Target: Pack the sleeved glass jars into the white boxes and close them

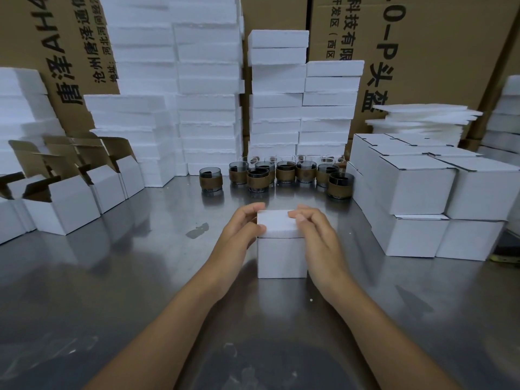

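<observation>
Looking down through the head camera, I see both hands on a small white box (281, 257) that stands upright on the steel bench (140, 277), right in front of me. Its lid (277, 225) sits on top, and a thin seam shows along the front where it meets the body. The left hand (242, 229) grips the lid's left side, with the thumb on the near edge and the fingers curled round the far corner. The right hand (315, 235) holds the right side, its fingers bent over the top of the lid and its thumb just beside them. I cannot tell what is inside the box.

Behind it, well apart, a cluster of sleeved glass jars (287, 171) stands in a loose row, each with a brown band round dark glass. To the left a row of open white boxes (64, 204) has flaps standing up. To the right, closed boxes (416, 187) are stacked two high, with thin foam sheets (422, 119) piled behind them. Tall stacks of white foam blocks (208, 80) rise behind the jars, in front of printed brown cartons (439, 52).
</observation>
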`<state>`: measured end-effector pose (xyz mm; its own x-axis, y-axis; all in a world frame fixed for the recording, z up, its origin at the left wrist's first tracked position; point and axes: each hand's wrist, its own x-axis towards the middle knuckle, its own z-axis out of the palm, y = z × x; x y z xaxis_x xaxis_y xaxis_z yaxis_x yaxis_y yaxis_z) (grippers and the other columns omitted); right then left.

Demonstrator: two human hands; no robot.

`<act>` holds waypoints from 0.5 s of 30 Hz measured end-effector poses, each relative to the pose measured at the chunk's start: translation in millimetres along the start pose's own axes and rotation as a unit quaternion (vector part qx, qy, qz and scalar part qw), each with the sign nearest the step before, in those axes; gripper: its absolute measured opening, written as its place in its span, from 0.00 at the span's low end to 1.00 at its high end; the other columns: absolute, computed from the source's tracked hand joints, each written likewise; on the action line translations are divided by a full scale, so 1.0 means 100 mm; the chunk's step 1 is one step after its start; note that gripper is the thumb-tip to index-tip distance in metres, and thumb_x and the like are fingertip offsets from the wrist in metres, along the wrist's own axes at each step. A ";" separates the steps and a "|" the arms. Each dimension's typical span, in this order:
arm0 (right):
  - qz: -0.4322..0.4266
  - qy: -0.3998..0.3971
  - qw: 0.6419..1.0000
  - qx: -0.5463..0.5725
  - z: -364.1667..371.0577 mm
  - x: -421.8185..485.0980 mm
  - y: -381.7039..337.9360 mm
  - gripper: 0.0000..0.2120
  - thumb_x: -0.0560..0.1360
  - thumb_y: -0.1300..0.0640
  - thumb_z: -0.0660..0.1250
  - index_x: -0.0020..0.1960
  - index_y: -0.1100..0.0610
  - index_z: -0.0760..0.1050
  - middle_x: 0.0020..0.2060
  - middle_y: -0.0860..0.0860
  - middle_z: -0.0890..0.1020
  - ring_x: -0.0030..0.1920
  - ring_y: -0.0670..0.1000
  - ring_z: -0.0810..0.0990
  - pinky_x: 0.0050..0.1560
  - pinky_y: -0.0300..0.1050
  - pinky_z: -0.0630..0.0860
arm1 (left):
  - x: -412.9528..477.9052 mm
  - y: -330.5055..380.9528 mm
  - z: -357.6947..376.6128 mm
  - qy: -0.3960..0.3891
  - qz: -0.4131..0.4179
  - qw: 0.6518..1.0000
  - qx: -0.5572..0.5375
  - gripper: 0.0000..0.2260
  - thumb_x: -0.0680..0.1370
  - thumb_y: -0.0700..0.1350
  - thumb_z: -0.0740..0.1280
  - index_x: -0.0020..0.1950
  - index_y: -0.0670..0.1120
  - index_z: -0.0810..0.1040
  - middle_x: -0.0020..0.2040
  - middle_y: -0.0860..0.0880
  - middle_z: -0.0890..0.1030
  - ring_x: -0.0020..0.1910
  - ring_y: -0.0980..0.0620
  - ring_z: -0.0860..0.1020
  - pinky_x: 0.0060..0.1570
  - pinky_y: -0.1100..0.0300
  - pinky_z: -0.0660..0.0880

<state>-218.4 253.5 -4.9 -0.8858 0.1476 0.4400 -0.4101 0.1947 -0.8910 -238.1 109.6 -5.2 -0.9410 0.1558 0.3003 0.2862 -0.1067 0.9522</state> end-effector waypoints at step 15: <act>-0.054 -0.015 0.982 -0.180 0.03 -0.22 -0.08 0.29 0.64 0.37 0.68 0.61 0.42 0.61 0.56 0.37 0.63 0.54 0.29 0.63 0.51 0.29 0.65 | -0.02 -0.03 -0.03 0.019 -0.023 0.998 -0.049 0.16 0.75 0.37 0.65 0.57 0.55 0.76 0.53 0.55 0.79 0.54 0.55 0.77 0.51 0.62 0.71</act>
<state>-196.6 245.8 -7.6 -0.8496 0.0793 0.5215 -0.4038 0.5383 -0.7397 -237.2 106.7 -8.6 -0.9597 0.1257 0.2515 0.2246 -0.1951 0.9547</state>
